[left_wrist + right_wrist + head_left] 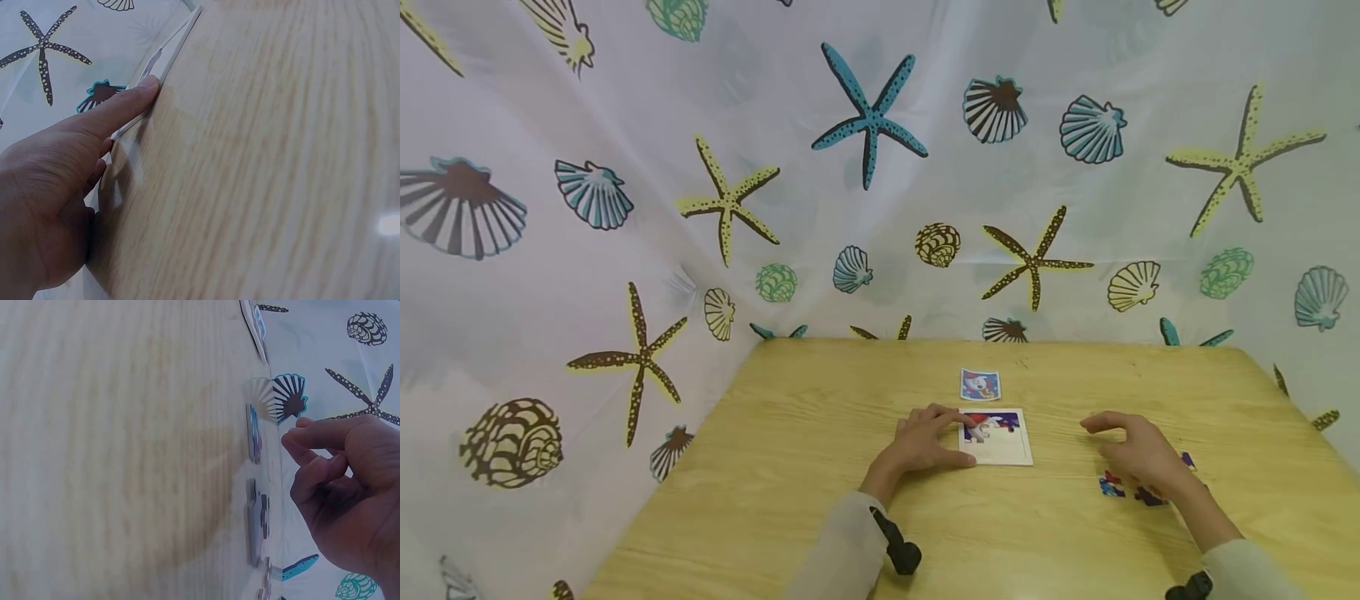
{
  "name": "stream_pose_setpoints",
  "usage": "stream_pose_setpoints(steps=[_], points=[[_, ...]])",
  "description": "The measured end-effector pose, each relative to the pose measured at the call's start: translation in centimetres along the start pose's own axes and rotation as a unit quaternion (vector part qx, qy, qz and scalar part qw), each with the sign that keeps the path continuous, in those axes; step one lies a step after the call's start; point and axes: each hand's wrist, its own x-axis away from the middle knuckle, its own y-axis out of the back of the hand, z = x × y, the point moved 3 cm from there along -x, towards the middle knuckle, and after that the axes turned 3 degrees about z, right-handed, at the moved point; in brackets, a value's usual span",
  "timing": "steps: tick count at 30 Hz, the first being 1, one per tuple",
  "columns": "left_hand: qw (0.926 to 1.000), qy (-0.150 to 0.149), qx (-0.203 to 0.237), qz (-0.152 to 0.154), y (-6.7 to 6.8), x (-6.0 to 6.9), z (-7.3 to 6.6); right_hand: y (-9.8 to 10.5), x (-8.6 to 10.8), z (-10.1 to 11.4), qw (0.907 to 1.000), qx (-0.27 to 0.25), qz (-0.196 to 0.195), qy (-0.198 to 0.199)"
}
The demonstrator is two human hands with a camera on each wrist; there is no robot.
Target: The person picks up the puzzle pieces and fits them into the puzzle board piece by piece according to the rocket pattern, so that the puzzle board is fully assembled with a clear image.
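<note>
A small white puzzle board (1006, 450) lies on the table, with a few picture pieces fitted along its upper part. My left hand (921, 442) holds it at the left side, the thumb at the near edge and the index finger reaching over the picture. In the left wrist view the thumb (128, 106) rests against the board's edge. My right hand (1138, 450) hovers over loose puzzle pieces (1111, 484), its fingers bent and nothing visible between them. In the right wrist view, those fingers hang apart from the pieces (255, 515) on the table.
Behind the board lies a small picture card (981, 385) with a white figure on blue. The wooden table (820, 400) meets a white curtain (925, 183) printed with starfish and shells at its back and sides.
</note>
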Motion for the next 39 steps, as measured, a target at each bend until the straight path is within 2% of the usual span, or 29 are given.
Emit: stream_pose_setpoints(steps=[4,9,16,24,27,39], points=[[1.0000,-0.002,-0.001,0.000,-0.8,-0.3,0.0,1.3,1.0,-0.8,0.9997,0.021,-0.009,0.005],[0.9999,0.010,-0.008,-0.005,-0.6,-0.4,0.3,2.0,1.3,-1.4,0.9999,0.011,-0.004,-0.001],[0.9999,0.010,0.004,0.003,-0.5,-0.3,0.0,2.9,2.2,-2.1,0.9997,0.019,-0.007,-0.013],[0.9999,0.013,-0.005,0.001,-0.6,-0.5,0.3,3.5,2.7,-2.9,0.9991,0.011,-0.007,-0.039],[0.9999,0.016,-0.004,0.000,-0.2,-0.2,0.4,3.3,2.6,-3.1,0.9989,0.002,-0.002,-0.048],[0.9999,0.009,0.008,0.002,-0.4,-0.4,-0.1,3.6,2.9,-3.7,0.9980,0.047,0.001,-0.043]])
